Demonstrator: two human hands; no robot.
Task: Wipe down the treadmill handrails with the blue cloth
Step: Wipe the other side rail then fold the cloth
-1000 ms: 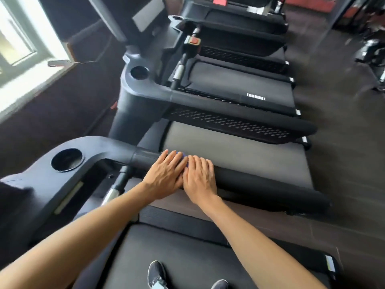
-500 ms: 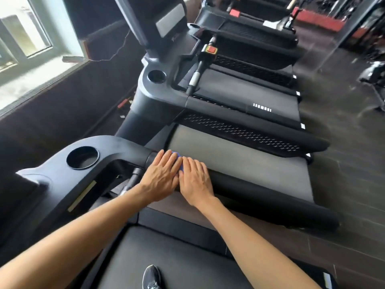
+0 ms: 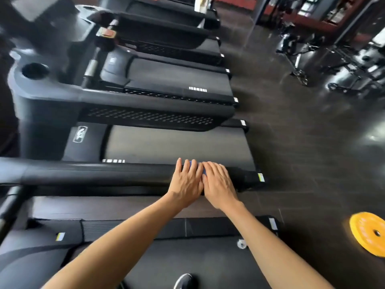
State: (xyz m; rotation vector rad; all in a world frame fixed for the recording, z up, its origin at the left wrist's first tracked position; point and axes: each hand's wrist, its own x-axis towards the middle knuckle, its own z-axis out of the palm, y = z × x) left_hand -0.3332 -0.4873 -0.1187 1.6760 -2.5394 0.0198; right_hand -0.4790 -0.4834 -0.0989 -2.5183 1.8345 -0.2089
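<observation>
A long black padded handrail (image 3: 100, 174) runs left to right across the middle of the view. Both of my hands lie flat on it near its right end, side by side. My left hand (image 3: 187, 182) and my right hand (image 3: 218, 184) press down with straight fingers on the blue cloth (image 3: 204, 171). Only a thin sliver of the cloth shows between the two hands; the rest is hidden beneath them.
More black treadmills (image 3: 166, 80) stand in a row beyond the rail, each with a console and cup holder (image 3: 34, 70). A yellow weight plate (image 3: 368, 233) lies on the dark floor at right. Gym machines (image 3: 343, 65) stand far right. My shoe (image 3: 183, 281) shows on the belt below.
Both hands have slid together along the handrail from near the console end to near its free right end, with the cloth under them. The view has swung right.
</observation>
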